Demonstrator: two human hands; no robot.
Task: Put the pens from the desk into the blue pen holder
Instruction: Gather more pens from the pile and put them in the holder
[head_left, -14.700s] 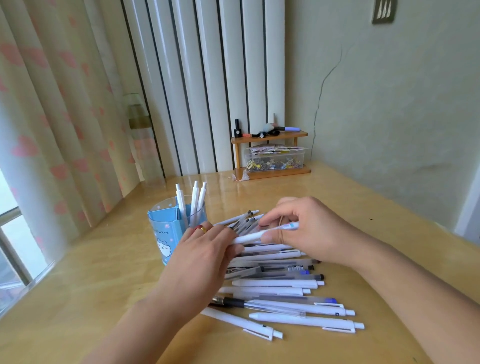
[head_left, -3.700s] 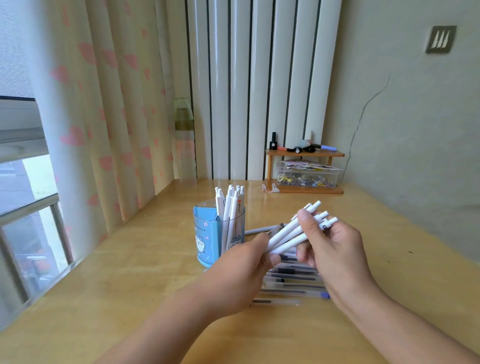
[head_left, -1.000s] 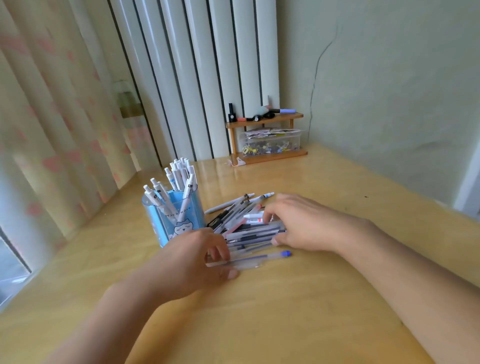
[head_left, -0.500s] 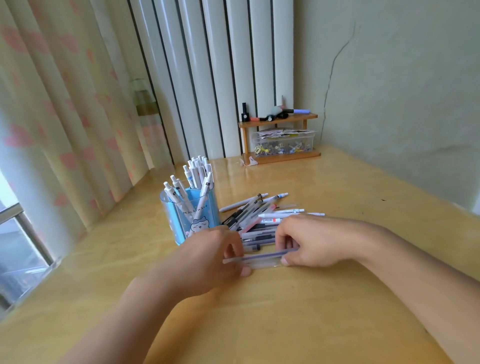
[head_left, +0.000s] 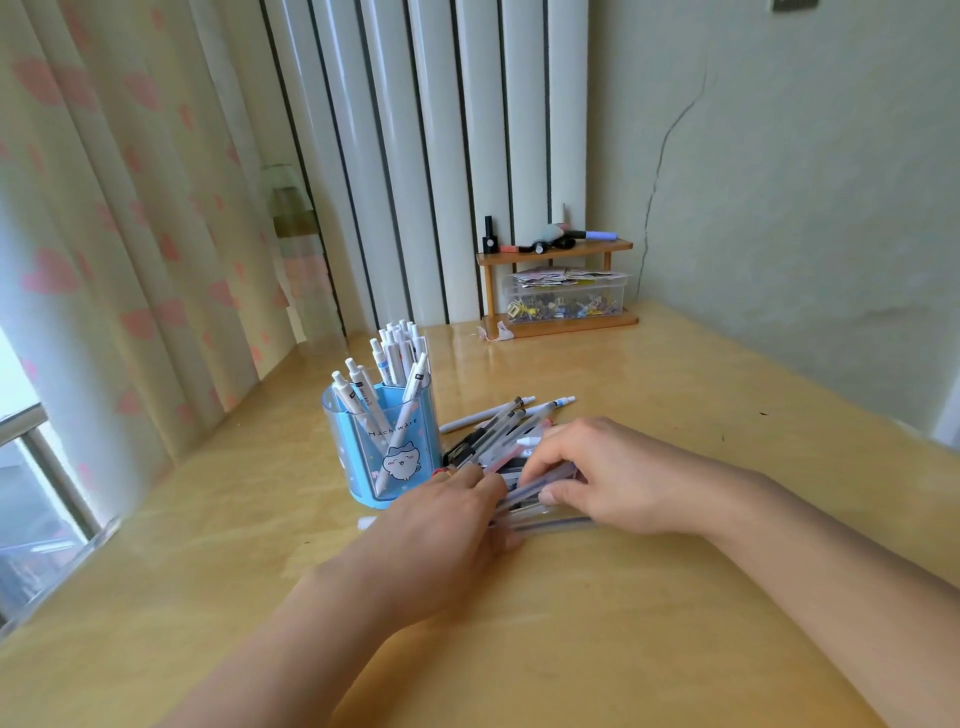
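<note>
Mostly hidden: pens (head_left: 498, 431) under both hands (head_left: 524, 499), grip unclear.

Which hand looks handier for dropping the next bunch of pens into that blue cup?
Probably the left hand: it rests right beside the blue pen holder, while the right hand sits on the far side of the pen pile. Both hands touch the pile now.

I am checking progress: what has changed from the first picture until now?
The white pens went from the desk into the blue pen holder. Both hands, left hand and right hand, now gather the remaining pens. The wooden shelf stayed in place.
</note>
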